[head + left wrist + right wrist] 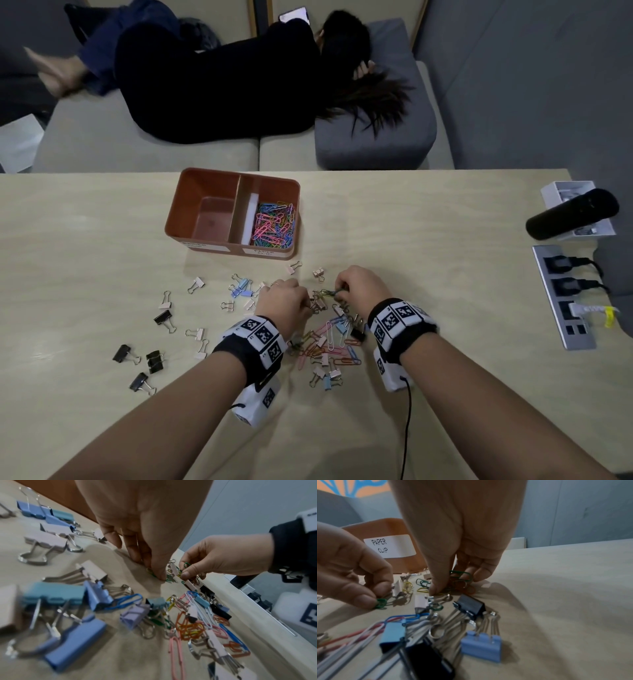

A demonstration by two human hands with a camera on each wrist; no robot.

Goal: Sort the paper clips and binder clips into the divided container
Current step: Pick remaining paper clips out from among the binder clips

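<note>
An orange divided container (205, 178) stands mid-table; its left compartment is bare and its right one holds several coloured paper clips (274, 224). A label (389, 546) on the right compartment's front reads PAPER CLIP. My left hand (308, 303) pinches a green paper clip (381, 603) down on the table. My right hand (339, 289) pinches a bunch of green and orange paper clips (462, 580) just above the table. Between my wrists lies a mixed pile (329, 342) of paper clips and binder clips. More binder clips, black (152, 361), pink (197, 284) and blue (241, 287), lie scattered to the left.
A power strip (561, 294) with plugs lies at the right table edge. Behind it, a black cylinder (572, 214) lies across a white tray (555, 192). A person (222, 82) lies on the sofa beyond the table. A black cable (407, 428) hangs from my right wrist.
</note>
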